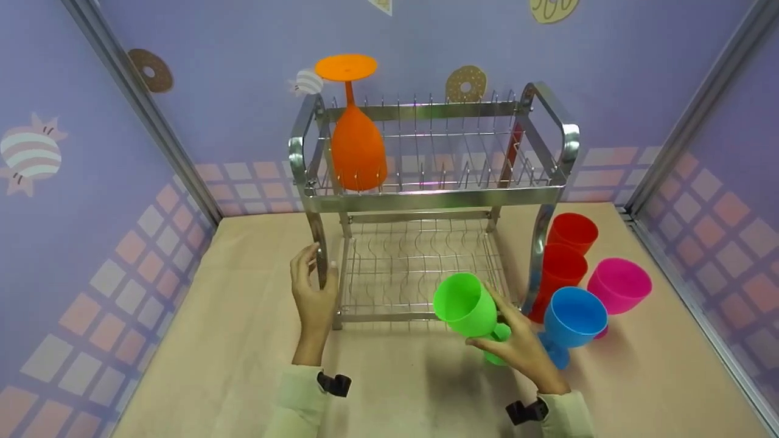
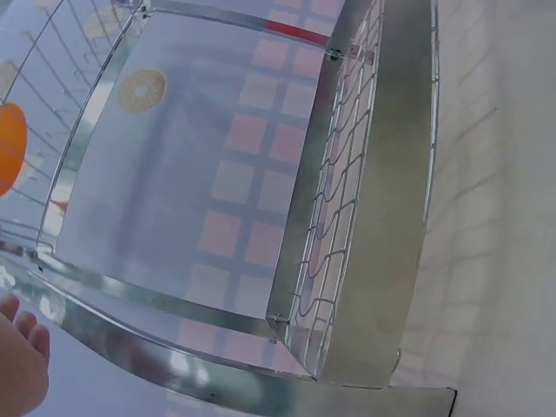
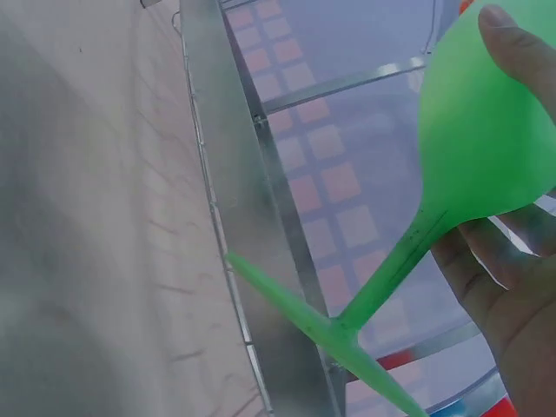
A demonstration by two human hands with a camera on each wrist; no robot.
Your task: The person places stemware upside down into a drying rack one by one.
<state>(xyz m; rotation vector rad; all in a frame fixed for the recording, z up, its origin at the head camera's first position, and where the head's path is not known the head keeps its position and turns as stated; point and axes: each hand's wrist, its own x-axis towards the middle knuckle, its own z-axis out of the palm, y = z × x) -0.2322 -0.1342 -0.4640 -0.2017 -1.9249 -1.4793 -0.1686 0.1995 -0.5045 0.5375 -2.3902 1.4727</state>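
A two-tier metal dish rack (image 1: 438, 198) stands in the middle. At its left front post is my left hand (image 1: 313, 298), fingers curled on the outer side and thumb on the inner side; in the left wrist view only a few fingertips (image 2: 26, 330) show beside the post. My right hand (image 1: 517, 340) holds a green plastic goblet (image 1: 465, 304) by its bowl, tilted, mouth toward the head camera, before the rack's lower right front. The right wrist view shows its stem and flat foot (image 3: 347, 334) pointing down. An orange goblet (image 1: 359, 146) stands upside down in the upper tier's left end.
Right of the rack stand a blue goblet (image 1: 575, 319), a pink goblet (image 1: 621, 286) and two red goblets (image 1: 572, 234), close together. The lower wire tier (image 1: 420, 261) shows bare wires. Patterned walls (image 1: 718, 182) enclose the cloth-covered table (image 1: 243, 340).
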